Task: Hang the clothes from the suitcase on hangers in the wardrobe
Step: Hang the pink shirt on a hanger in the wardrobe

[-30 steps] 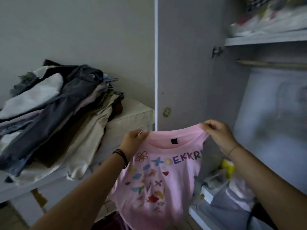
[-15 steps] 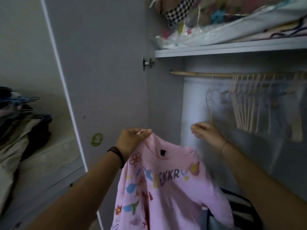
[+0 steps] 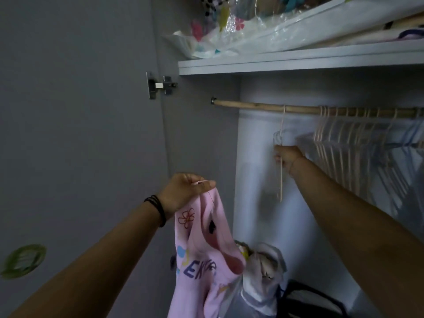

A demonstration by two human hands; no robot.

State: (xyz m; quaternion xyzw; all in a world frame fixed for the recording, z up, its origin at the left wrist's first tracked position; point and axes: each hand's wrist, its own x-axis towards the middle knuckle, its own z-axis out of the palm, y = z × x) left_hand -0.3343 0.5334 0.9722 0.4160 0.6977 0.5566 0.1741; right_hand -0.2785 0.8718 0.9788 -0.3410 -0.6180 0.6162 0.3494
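Observation:
A pink T-shirt (image 3: 202, 253) with drawn flowers and letters hangs from my left hand (image 3: 185, 191), which pinches it at one shoulder in front of the open wardrobe. My right hand (image 3: 288, 157) is raised inside the wardrobe and grips a pale hanger (image 3: 281, 180) that hangs alone on the wooden rail (image 3: 252, 106). Several more pale hangers (image 3: 344, 143) are bunched on the rail to the right of that hand.
The open wardrobe door (image 3: 80, 134) fills the left, with a hinge (image 3: 160, 84) near its top. A shelf (image 3: 298, 59) above the rail holds plastic-wrapped bedding. Bags and folded items (image 3: 263, 271) lie on the wardrobe floor below the T-shirt.
My right hand let go of the T-shirt, rose into the wardrobe and took hold of the lone hanger. The T-shirt now hangs from my left hand only. My view turned right and up.

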